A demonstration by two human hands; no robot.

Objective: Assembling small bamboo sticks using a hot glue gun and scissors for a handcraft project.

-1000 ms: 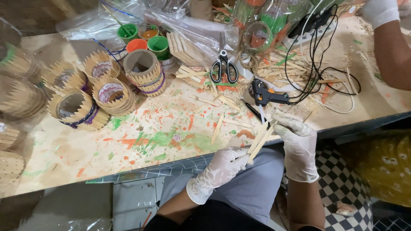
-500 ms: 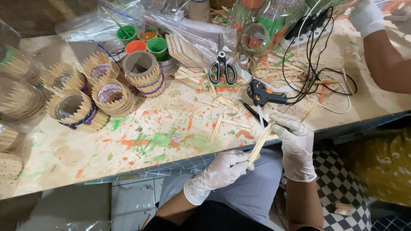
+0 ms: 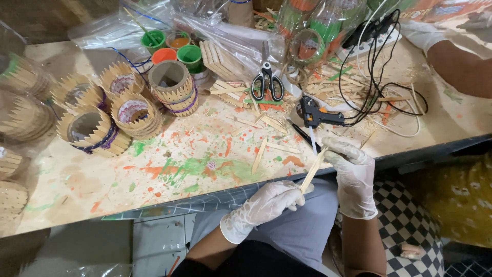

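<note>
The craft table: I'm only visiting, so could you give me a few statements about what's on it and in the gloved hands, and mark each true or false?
1. Both hands hold one wooden stick between them. True: the left hand grips its lower end, the right hand its upper end, and the stick slants between them.
2. The scissors lie open on the floor. False: the scissors lie on the table.
3. The glue gun lies on the table, its cable attached. True: the glue gun lies by the black cables.
4. The hands are bare. False: both wear white gloves.
5. The paint cups are all blue. False: the cups are green and orange.
</note>
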